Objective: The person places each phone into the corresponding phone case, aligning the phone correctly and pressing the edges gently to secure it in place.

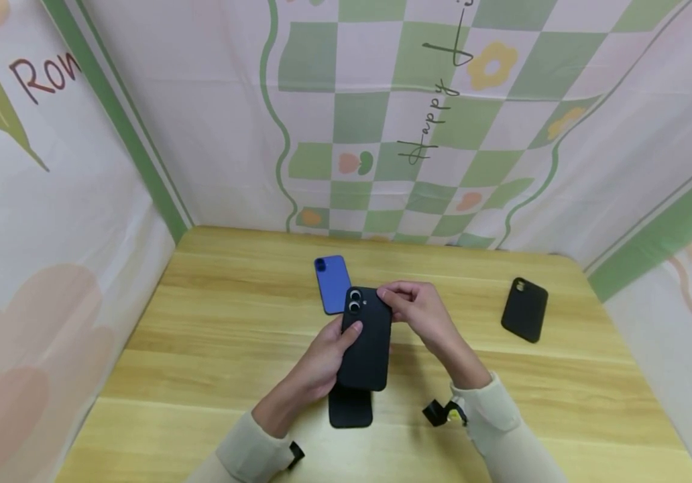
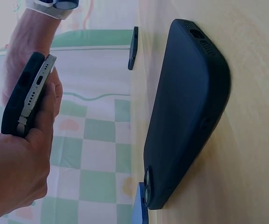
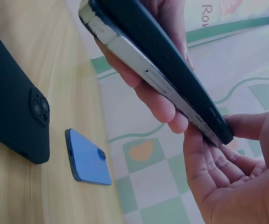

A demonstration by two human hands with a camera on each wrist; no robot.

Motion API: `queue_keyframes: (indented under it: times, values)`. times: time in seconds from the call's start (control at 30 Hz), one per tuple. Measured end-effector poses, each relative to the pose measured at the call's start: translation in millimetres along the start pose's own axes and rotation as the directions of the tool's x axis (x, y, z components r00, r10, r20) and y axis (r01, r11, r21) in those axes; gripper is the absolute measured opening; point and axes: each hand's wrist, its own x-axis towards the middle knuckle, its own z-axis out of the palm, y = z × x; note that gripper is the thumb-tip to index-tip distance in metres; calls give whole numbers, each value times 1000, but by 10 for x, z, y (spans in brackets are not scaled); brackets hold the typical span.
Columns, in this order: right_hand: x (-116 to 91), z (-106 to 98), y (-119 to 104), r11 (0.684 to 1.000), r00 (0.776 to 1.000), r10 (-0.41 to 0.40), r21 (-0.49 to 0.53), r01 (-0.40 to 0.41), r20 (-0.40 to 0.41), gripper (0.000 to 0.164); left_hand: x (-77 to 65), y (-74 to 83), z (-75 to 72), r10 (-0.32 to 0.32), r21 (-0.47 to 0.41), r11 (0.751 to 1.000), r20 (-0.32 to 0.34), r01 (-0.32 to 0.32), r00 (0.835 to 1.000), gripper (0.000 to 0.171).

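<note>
Both hands are on a silver-edged phone [image 3: 160, 88] and a black phone case [image 1: 371, 349], held above the table. In the right wrist view the case lies along the phone's back at a slant, with the phone's side bare at one end and the two close together at the other. My left hand [image 1: 320, 359] grips phone and case from the side, thumb over the case's back. At the top corner near the camera lenses, my right hand [image 1: 416, 310] pinches them between thumb and fingers. Below them on the table lies a phone in a black case [image 2: 186, 107].
A blue phone [image 1: 334, 285] lies camera side up behind the hands. Off to the right is another black phone case [image 1: 525, 312], wood colour showing through its camera opening. The wooden table [image 1: 231, 322] is bounded by patterned cloth walls [image 1: 219, 121] at the back and sides.
</note>
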Motion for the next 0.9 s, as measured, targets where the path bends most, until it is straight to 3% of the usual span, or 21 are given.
queue_keyframes:
  times: [0.43, 0.7, 0.9]
  values:
    - [-6, -23, 17, 999, 1000, 23, -22, -23, -2, 33, 10, -21, -8, 50, 25, 998, -16, -50, 999, 44]
    - [0, -8, 43, 1000, 1000, 19, -22, -19, -7, 29, -8, -13, -5, 39, 32, 999, -25, -38, 999, 44]
    - [19, -32, 79, 1000, 999, 21, 13, -22, 43, 27, -25, 3, -5, 10, 2, 1000, -1, -10, 1000, 44]
